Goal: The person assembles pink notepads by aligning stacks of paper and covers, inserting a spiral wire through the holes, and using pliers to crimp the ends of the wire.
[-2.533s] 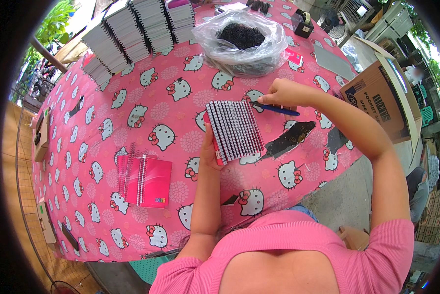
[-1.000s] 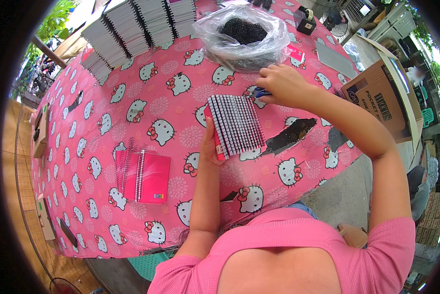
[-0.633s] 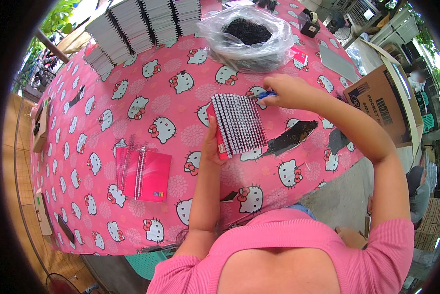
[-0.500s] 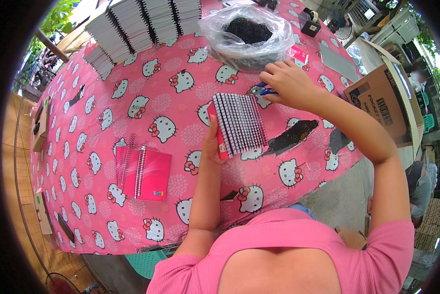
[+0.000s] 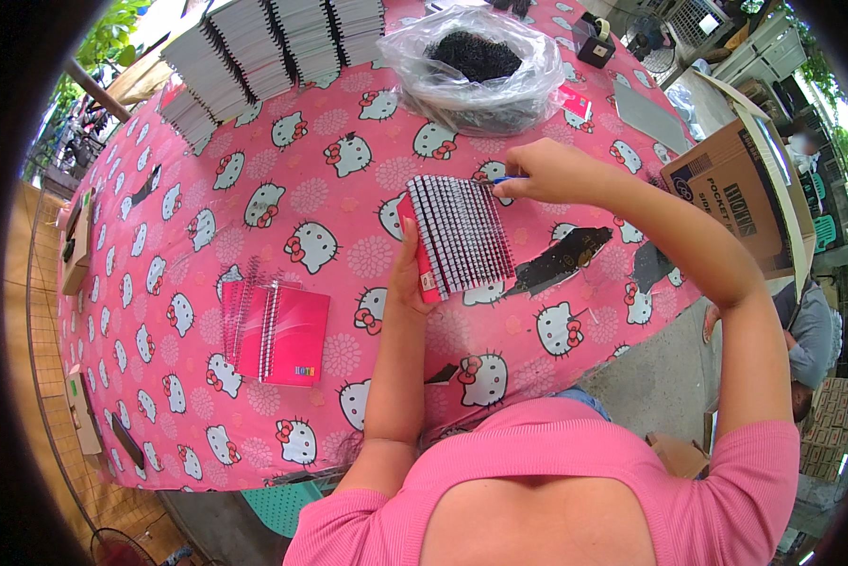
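My left hand (image 5: 412,274) is closed around the near left side of a stack of small spiral notebooks (image 5: 461,234), the fingers largely hidden beneath it. The white and dark coil spines face up in rows, and a red cover shows along the left side. My right hand (image 5: 554,172) grips blue-handled pliers (image 5: 502,179). Their tip reaches the far right corner of the stack, at the coil ends; whether the jaws touch a wire is too small to tell. Left of my left forearm lie several pink spiral notebooks (image 5: 296,330), overlapping on the table.
A clear plastic bag (image 5: 528,99) of black coils stands at the far side. Tall stacks of bound books (image 5: 244,57) are at the far left. A cardboard box (image 5: 735,198) stands at the right edge of the pink patterned tablecloth (image 5: 348,255). Another person (image 5: 806,330) is at the right.
My right hand has come down toward the notebook stack, bringing the pliers' tip to its far right corner. The pliers' handles, apart before, are now mostly inside my hand. My left hand stays put.
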A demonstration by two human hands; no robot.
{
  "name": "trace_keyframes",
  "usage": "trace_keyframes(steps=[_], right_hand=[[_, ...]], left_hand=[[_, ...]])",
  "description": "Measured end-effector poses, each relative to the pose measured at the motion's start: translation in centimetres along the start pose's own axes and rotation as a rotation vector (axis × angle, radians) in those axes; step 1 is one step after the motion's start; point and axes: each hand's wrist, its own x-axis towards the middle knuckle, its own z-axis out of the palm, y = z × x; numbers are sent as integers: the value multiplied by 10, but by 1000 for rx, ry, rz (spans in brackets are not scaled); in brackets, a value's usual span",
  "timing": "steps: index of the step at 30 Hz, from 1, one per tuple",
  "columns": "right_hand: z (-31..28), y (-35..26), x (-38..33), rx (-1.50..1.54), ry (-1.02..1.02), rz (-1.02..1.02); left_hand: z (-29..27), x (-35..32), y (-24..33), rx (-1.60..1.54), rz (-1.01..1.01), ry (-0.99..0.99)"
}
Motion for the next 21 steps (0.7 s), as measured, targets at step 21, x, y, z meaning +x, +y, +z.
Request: trace_keyframes(steps=[21], right_hand=[[1,-30,-13,-542,462,-439]], left_hand=[[-30,-2,11,297,57,59]])
